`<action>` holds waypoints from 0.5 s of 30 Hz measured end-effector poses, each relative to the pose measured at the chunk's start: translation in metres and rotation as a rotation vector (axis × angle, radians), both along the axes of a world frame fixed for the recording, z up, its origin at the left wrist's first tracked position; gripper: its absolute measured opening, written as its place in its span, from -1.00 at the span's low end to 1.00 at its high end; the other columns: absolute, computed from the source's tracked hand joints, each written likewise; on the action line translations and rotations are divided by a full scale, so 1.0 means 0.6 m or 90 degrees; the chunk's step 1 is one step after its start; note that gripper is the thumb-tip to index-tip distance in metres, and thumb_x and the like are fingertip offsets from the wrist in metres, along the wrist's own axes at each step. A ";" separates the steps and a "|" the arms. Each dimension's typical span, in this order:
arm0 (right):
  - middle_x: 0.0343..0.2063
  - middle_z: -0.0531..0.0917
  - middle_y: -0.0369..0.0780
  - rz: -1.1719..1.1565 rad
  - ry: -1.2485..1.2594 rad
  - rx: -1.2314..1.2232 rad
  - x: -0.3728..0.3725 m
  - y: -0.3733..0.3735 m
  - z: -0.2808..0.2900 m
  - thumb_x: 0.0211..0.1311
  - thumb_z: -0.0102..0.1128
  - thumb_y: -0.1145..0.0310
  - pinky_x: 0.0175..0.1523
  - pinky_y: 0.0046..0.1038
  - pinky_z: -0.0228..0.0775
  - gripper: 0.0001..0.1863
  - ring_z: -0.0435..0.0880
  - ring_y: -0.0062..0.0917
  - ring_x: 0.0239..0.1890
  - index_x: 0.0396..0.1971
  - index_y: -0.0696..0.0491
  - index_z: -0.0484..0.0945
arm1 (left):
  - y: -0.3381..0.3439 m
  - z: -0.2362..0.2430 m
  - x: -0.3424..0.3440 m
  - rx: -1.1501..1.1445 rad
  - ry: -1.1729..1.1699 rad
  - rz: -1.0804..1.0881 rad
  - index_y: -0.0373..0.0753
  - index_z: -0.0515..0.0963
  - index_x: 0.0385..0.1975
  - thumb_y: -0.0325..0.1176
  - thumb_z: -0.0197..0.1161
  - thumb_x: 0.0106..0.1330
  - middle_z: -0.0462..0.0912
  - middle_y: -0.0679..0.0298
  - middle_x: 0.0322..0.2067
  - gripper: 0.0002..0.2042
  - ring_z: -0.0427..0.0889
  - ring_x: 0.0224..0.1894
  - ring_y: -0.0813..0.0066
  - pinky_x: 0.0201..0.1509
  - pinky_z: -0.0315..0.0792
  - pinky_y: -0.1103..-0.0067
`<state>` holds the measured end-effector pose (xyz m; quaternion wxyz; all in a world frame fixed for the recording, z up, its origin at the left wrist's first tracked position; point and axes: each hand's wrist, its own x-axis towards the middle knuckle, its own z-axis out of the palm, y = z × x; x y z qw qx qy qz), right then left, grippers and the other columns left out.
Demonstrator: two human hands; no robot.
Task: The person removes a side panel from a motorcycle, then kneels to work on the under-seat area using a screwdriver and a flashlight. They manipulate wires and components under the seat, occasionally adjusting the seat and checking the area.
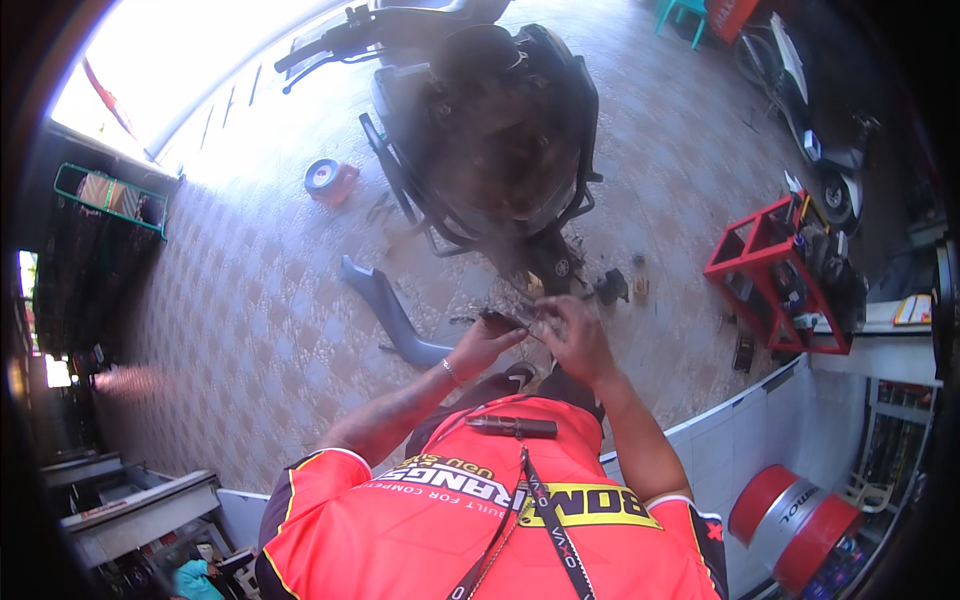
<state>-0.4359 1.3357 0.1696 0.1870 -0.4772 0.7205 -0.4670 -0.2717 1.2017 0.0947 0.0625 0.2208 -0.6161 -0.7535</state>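
At the far left of the frame, a green metal frame [110,200] stands near the edge, with a box inside it. Moving right across the patterned tile floor [235,340], a round, orange-sided object [328,178] with a pale top sits in the upper left. Below it, a curved blue-grey panel [388,308] lies on the tiles, well apart from that object.

In the centre, a person in a red shirt [400,535] works with both hands close together. The left hand [485,343], a bracelet at its wrist, has its fingers closed on a small dark part [503,322], just below the middle of the frame. Above the hands looms a dark scooter [505,140], its handlebar reaching toward the upper left. The right hand [577,340] is just beside the left, fingers bent in toward the same spot; I cannot tell whether it grips anything.

To its right, a dark piece [612,287] lies on the floor. Farther right come a green stool [685,12] at the top edge, a red metal stand [735,268] and, lower right, a red and white drum [790,520]. A parked motorcycle [795,75] fills the upper right.
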 end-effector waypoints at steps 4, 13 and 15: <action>-0.24 0.59 -0.10 -0.045 -0.017 -0.028 -0.081 -0.109 -0.031 0.12 0.28 0.44 -0.06 -0.32 0.48 -0.70 0.63 -0.26 -0.19 -0.12 0.13 0.57 | -0.019 0.000 -0.008 -0.020 -0.080 0.091 -0.29 0.63 -0.17 -0.27 0.29 0.38 0.64 0.41 -0.36 -0.79 0.51 -0.32 0.67 -0.21 0.44 0.60; 0.20 0.32 0.09 -0.153 0.227 0.053 -0.169 -0.382 -0.115 0.09 0.38 0.06 0.36 -0.08 0.15 -0.25 0.24 -0.04 0.32 0.24 0.04 0.31 | 0.003 0.003 -0.020 -0.029 -0.176 0.295 -0.31 0.62 -0.18 -0.20 0.31 0.36 0.68 0.31 -0.30 -0.73 0.61 -0.25 0.57 -0.16 0.49 0.57; 0.20 0.33 0.07 -0.149 0.261 0.041 -0.180 -0.407 -0.126 0.09 0.37 0.00 0.34 -0.06 0.16 -0.22 0.24 -0.05 0.32 0.24 0.04 0.30 | 0.014 0.006 -0.024 -0.054 -0.196 0.314 -0.30 0.62 -0.17 -0.19 0.31 0.36 0.68 0.31 -0.29 -0.73 0.61 -0.25 0.57 -0.17 0.48 0.57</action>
